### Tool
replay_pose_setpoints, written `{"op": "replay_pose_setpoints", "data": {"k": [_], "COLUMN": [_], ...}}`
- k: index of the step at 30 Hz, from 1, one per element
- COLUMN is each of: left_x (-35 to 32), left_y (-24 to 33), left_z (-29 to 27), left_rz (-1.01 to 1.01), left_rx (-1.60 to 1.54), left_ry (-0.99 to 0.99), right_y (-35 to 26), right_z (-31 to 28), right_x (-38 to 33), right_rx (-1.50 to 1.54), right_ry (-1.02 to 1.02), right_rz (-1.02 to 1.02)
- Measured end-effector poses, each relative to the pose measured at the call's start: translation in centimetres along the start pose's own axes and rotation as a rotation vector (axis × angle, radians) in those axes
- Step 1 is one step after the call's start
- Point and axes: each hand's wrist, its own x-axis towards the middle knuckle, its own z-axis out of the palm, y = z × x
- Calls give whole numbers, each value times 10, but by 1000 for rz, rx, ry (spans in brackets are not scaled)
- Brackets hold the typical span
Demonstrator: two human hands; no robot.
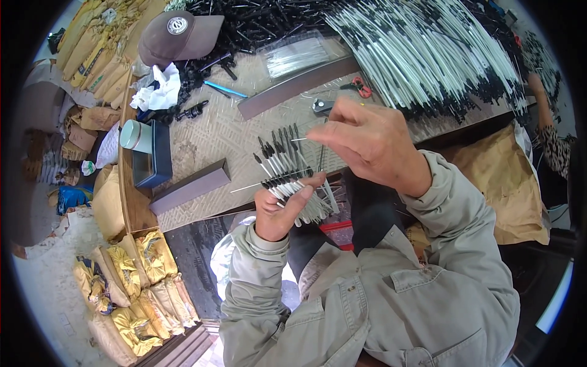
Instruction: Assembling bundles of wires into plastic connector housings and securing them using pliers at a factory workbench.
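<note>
My left hand (pixel 283 210) is closed around a row of slim white rods with black fittings (pixel 278 164), fanned out side by side above the table's near edge. A long thin metal pin (pixel 243 188) lies crosswise over the row, its left end sticking out past the rods. My right hand (pixel 374 142) is raised to the right of the row, its thumb and forefinger pinched on a short, thin, whitish pin (pixel 299 139). That pin's tip points left, close to the black tips of the rods. The lower ends of the rods hang over my lap.
A large heap of white rods with black ends (pixel 428 55) covers the back right. Across the table lie a brown metal bar (pixel 299 85), a second bar (pixel 191 185), red-handled cutters (pixel 361 87), a cap (pixel 178 38) and a blue box (pixel 154 156). Another person's arm (pixel 541 104) shows at far right.
</note>
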Motion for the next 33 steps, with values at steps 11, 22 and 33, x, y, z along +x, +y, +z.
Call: {"op": "replay_pose_setpoints", "data": {"k": [11, 22, 33], "left_x": [1, 2, 3], "left_y": [1, 4, 6], "left_z": [-1, -6, -6], "left_rz": [14, -16, -16], "left_rx": [27, 10, -19], "left_ry": [-38, -71, -82], "right_y": [12, 19, 13], "right_z": [6, 12, 5], "right_x": [22, 30, 34], "right_rx": [548, 854, 655], "right_ry": [-338, -419, -439], "right_rz": [174, 276, 205]}}
